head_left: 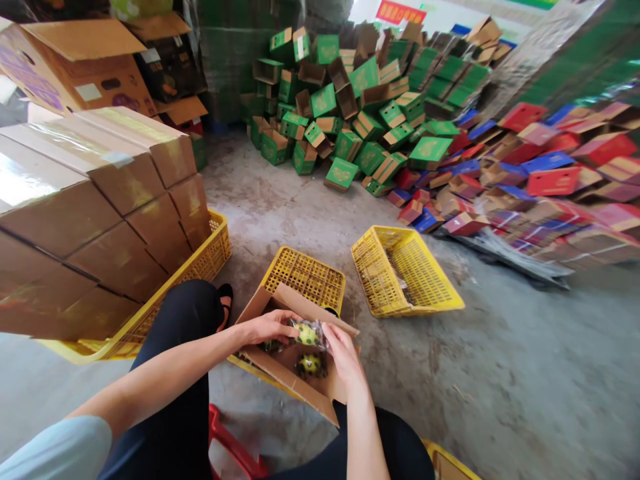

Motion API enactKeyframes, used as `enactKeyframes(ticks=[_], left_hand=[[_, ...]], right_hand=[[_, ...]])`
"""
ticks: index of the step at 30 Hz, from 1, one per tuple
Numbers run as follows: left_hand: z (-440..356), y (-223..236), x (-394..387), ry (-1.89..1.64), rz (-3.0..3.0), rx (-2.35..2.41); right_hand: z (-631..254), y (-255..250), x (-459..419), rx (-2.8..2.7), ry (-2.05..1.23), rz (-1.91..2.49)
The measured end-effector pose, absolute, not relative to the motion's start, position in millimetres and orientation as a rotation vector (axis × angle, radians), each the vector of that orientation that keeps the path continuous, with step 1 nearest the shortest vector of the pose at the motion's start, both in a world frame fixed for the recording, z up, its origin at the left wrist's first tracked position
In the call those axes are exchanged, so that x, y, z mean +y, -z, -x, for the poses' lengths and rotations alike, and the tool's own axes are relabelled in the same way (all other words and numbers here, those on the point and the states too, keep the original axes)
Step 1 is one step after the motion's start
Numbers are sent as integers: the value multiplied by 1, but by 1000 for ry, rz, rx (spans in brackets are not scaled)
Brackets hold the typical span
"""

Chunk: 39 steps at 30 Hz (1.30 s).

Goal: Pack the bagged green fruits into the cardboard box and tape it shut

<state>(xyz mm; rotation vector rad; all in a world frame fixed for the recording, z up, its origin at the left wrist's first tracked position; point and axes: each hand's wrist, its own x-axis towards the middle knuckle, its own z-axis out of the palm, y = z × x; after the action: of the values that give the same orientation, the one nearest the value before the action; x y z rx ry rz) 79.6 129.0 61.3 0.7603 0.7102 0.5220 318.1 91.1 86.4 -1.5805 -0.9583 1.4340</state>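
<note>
An open brown cardboard box (pixel 295 373) lies in front of my knees, resting partly on an upturned yellow crate (pixel 306 275). Both my hands are over its opening. My left hand (pixel 267 327) and my right hand (pixel 341 355) are closed together on a yellow-green item in a clear plastic wrapper (pixel 307 333), held just above the box. Another similar wrapped yellow-green item (pixel 310 364) lies inside the box below it.
A second yellow crate (pixel 405 273) lies tilted to the right. Stacked brown cartons (pixel 90 207) sit on a yellow crate (pixel 205 260) at left. Piles of green boxes (pixel 345 100) and red and blue boxes (pixel 530 173) cover the concrete floor beyond. A red stool edge (pixel 235 450) shows under me.
</note>
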Motion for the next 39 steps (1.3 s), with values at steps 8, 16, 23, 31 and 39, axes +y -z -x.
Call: enactKeyframes(ticks=[8,16,23,31,39], left_hand=[[-69,-85,122,-644,-882,726],[-54,-117,96,-594,-1133,652],[-52,-100,82,-729,-950,840],[-68,-84,91,-843,-843,838],[-63,-75,88,-819,-774,745]], right_hand=[[-309,-114,64,-975,-1448,1446],[-297,-108,18,-903,-1302,1439],[-279,-100,20,-765,-1293,1409],[-279,-98,35,-712,-1339,1264],[-283,-97,35,-728,-1330,1290]])
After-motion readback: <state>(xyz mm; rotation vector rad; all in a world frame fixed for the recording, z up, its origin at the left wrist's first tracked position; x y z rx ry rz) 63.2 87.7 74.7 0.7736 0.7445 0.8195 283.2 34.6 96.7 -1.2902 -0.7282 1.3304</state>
